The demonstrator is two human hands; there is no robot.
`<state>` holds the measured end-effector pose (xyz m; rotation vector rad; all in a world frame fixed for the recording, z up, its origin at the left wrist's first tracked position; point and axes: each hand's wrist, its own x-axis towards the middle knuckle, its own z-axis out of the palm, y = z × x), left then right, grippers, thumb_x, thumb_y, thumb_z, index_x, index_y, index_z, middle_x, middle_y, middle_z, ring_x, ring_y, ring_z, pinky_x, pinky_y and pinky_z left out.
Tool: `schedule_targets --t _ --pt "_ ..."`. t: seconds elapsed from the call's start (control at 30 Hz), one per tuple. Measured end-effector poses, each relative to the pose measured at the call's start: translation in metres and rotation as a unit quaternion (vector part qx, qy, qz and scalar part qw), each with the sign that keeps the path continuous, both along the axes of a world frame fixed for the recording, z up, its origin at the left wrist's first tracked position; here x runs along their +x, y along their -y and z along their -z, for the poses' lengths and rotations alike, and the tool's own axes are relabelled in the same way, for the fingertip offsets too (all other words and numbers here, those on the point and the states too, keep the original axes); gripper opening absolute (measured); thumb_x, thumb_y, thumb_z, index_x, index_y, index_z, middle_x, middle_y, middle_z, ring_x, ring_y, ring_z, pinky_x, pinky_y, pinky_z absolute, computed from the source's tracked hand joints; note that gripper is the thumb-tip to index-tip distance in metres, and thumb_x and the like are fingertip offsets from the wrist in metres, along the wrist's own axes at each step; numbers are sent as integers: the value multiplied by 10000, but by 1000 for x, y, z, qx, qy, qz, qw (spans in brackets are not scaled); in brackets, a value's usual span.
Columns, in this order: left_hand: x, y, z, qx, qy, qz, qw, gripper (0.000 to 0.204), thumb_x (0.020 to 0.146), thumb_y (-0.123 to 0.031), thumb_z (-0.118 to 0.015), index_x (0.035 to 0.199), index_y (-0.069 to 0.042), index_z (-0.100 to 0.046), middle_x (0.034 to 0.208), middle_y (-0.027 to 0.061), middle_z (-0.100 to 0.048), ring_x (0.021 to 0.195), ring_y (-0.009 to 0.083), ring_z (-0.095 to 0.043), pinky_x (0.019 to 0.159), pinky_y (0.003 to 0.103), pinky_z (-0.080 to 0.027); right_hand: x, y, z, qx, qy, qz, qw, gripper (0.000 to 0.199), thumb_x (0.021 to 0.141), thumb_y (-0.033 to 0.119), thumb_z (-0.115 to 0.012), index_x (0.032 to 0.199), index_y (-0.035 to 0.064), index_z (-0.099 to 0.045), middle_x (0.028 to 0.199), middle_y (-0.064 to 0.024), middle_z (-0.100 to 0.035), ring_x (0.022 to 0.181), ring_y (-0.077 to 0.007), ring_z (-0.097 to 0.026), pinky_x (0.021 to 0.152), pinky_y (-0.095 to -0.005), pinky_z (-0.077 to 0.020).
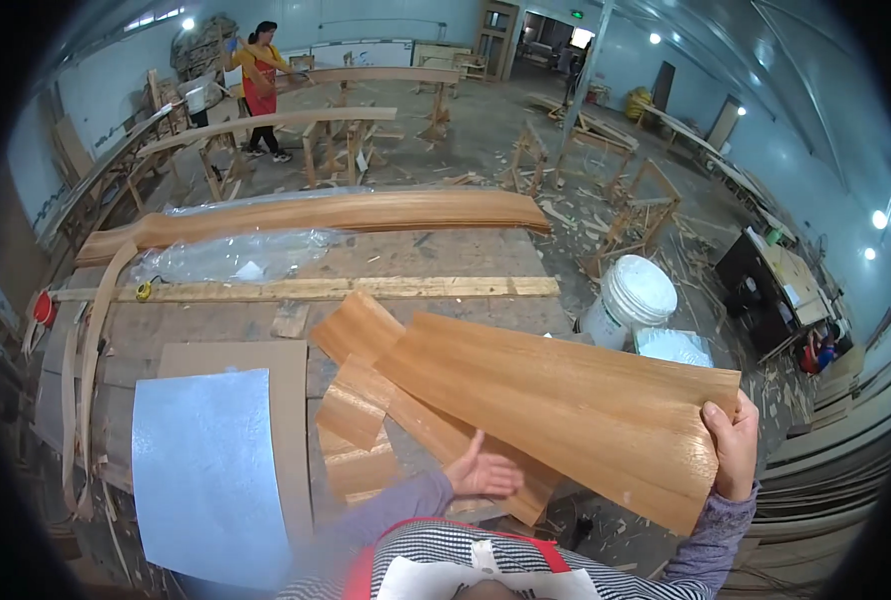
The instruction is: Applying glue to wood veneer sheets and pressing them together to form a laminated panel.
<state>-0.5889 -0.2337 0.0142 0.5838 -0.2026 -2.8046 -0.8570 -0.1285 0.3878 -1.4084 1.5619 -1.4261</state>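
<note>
A wide sheet of reddish-brown wood veneer (556, 400) slants across the right side of the workbench. My right hand (734, 450) pinches its right end, thumb on top, and that end sticks out past the bench. Just below the sheet's lower edge, my left hand (484, 472) is open with the palm up and fingers spread, holding nothing. Under the sheet lie a longer veneer strip (436, 425) and a smaller veneer piece (354, 402). A pale blue-grey sheet (206, 460) rests on a brown board (291, 400) to my left.
Across the bench run a wooden batten (366, 288) and a stack of long veneer (346, 212), with clear plastic film (236, 258) between them. A yellow tape measure (145, 291) sits at left. White buckets (638, 292) stand off the right edge. Far back, a person in a red apron (260, 85) stands near trestles.
</note>
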Motion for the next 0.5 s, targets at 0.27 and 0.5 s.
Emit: schedule_targets --t 0.27,0.5 --pt "50 84 -9 -77 -207 -487 845 729 928 -671 -439 1363 -88 -492 1358 102 -571 1275 280 -514 1113 445 -362 -79 -50 0 3 -130 104 986 427 924 135 -607 1290 -54 -496 1213 -125 -594 1100 -199 -561 987 -325 -420" --pt "120 140 -62 -84 42 -590 802 345 931 -310 -639 1201 -98 -607 1178 83 -665 1022 240 -654 921 429 -522 -68 -7 31 0 -176 55 983 362 900 123 -698 1197 -62 -605 1123 -141 -660 1000 -236 -608 921 -349 -485"
